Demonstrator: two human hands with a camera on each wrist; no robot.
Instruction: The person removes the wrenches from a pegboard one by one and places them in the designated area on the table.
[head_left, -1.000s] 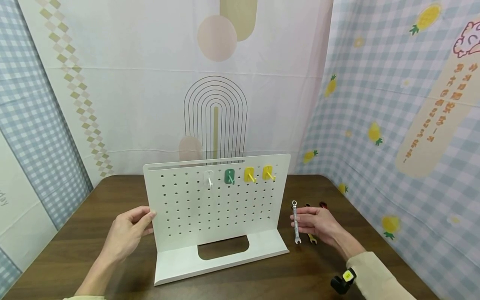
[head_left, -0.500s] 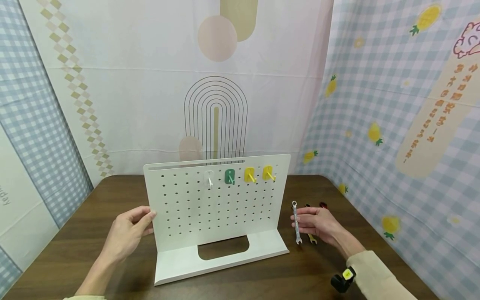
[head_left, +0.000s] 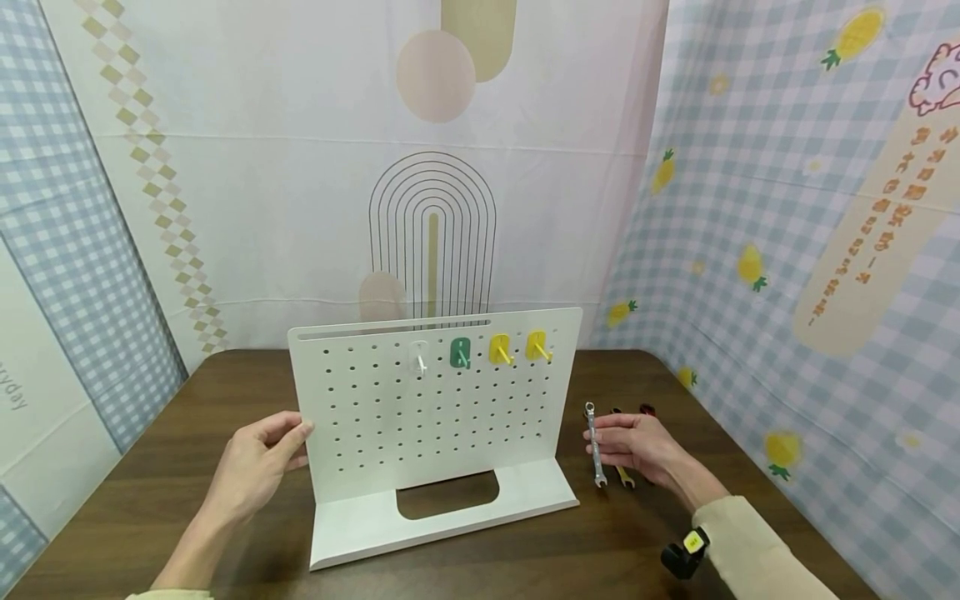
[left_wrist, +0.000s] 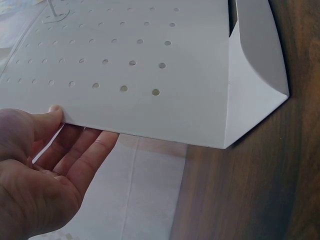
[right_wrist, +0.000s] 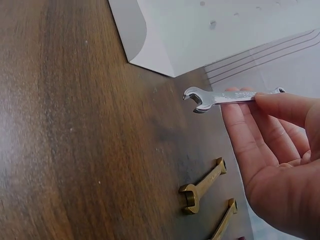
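Note:
My left hand [head_left: 251, 462] pinches the left edge of a white pegboard [head_left: 367, 433], thumb on the front and fingers behind. The board stands upright on its own base. To the board's right, my right hand [head_left: 637, 446] holds a silver combination wrench [head_left: 596, 450] between thumb and fingers, ring end up and open end down. In the right wrist view the wrench [right_wrist: 225, 96] is above the table, its open jaw toward the board's base. Near the board's top sit a clear hook [head_left: 419, 358], a green hook [head_left: 461, 353] and two yellow hooks [head_left: 500, 350], all bare.
Two brass-coloured wrenches [right_wrist: 202, 187] lie on the dark wooden table [right_wrist: 90, 150] below the right hand. A small red item [head_left: 647, 409] shows behind that hand. Patterned cloths [head_left: 300, 167] hang behind the table and at both sides.
The lower end of the silver wrench has swung slightly to the right as the right hand shifts a little. The left hand and the pegboard stay in place.

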